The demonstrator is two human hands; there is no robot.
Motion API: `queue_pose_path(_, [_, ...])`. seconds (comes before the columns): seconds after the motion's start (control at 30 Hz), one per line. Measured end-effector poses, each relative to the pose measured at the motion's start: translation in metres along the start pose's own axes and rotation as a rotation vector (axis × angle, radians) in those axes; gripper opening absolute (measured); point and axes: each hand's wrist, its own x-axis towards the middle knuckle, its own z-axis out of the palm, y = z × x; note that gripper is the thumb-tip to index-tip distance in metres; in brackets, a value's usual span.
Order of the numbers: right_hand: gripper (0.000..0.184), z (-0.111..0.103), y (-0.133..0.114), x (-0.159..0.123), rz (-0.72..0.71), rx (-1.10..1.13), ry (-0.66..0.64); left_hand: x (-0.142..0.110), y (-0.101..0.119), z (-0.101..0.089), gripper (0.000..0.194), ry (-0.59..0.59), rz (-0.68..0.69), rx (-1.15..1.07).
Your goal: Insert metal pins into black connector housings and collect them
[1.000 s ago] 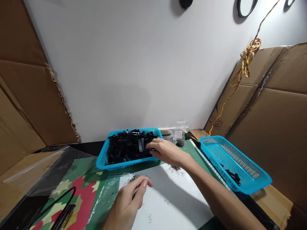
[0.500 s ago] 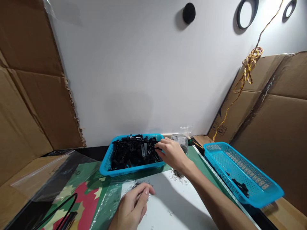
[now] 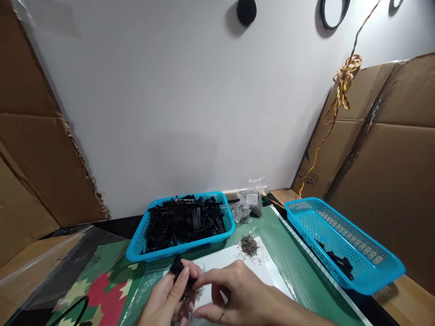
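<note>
My left hand [image 3: 170, 294] and my right hand [image 3: 234, 296] meet low in the view over a white sheet [image 3: 234, 258]. A small black plastic part [image 3: 178, 267] is pinched in the left hand's fingers. The right hand's curled fingers touch the left hand beside the part, with small metal springs under them; I cannot make out what the right fingers grip. Just beyond stands a blue basket [image 3: 139, 242] heaped with black plastic parts [image 3: 185, 222]. A pile of tiny metal springs [image 3: 249, 244] lies on the sheet's far edge.
A second blue basket [image 3: 370, 271] at the right holds a few black parts [image 3: 340, 262]. Small clear bags [image 3: 248, 203] lie behind the first basket. A green mat [image 3: 292, 262] covers the table; a clear plastic bag [image 3: 50, 267] lies left. Cardboard sheets [image 3: 390, 172] lean on both sides.
My right hand left the heaped basket and came back to the white sheet, joining the left. The left hand now pinches a black part. The camera view shifted slightly.
</note>
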Motion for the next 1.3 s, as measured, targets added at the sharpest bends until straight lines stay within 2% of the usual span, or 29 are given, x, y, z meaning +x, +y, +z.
queue_pose_path(0.07, [0.028, -0.017, -0.002, -0.003, 0.039, -0.03, -0.002, 0.001, 0.0, -0.001, 0.066, -0.034, -0.016, 0.051])
queue_pose_path(0.1, [0.019, -0.028, -0.003, -0.004, 0.078, -0.058, 0.075, 0.0, 0.0, -0.001, 0.071, -0.059, -0.026, 0.072])
queue_pose_path(0.17, [0.014, -0.051, -0.001, -0.005, 0.215, -0.125, 0.061, -0.002, 0.001, 0.0, 0.075, -0.086, -0.049, 0.104])
queue_pose_path(0.23, [0.011, -0.069, 0.002, -0.008, 0.32, -0.108, -0.107, -0.003, 0.002, 0.002, 0.072, -0.087, -0.056, 0.134])
queue_pose_path(0.33, [0.016, -0.081, 0.007, -0.014, 0.368, -0.025, -0.42, -0.005, 0.004, 0.004, 0.067, -0.123, -0.077, 0.238])
queue_pose_path(0.37, [0.023, -0.081, 0.008, -0.016, 0.374, -0.011, -0.49, -0.005, 0.004, 0.005, 0.065, -0.131, -0.069, 0.284])
queue_pose_path(0.43, [0.031, -0.077, 0.009, -0.02, 0.377, -0.012, -0.547, -0.006, 0.002, 0.005, 0.061, -0.151, -0.021, 0.38])
queue_pose_path(0.5, [0.027, -0.072, 0.009, -0.022, 0.369, -0.035, -0.524, -0.008, -0.001, 0.004, 0.058, -0.144, 0.018, 0.456])
queue_pose_path(0.6, [0.012, -0.068, 0.01, -0.022, 0.362, -0.069, -0.488, -0.01, -0.003, 0.004, 0.047, -0.131, 0.03, 0.511])
queue_pose_path(0.67, [0.006, -0.066, 0.009, -0.022, 0.362, -0.081, -0.494, -0.011, -0.001, 0.005, 0.049, -0.152, 0.04, 0.517])
queue_pose_path(0.77, [0.004, -0.066, 0.008, -0.023, 0.328, -0.116, -0.505, -0.012, 0.004, 0.01, 0.044, -0.178, 0.078, 0.501])
queue_pose_path(0.9, [0.007, -0.068, 0.007, -0.024, 0.318, -0.1, -0.497, -0.011, 0.007, 0.012, 0.039, -0.143, 0.086, 0.482])
queue_pose_path(1.03, [0.003, -0.068, 0.007, -0.025, 0.371, 0.115, -0.4, -0.01, 0.006, 0.009, 0.044, -0.1, 0.029, 0.441])
queue_pose_path(1.17, [0.018, -0.059, 0.005, -0.022, 0.379, 0.417, -0.22, -0.01, 0.009, 0.01, 0.049, -0.043, 0.031, 0.376])
queue_pose_path(1.3, [0.027, -0.045, 0.002, -0.021, 0.406, 0.596, -0.061, -0.013, 0.015, 0.014, 0.053, -0.027, -0.077, 0.28])
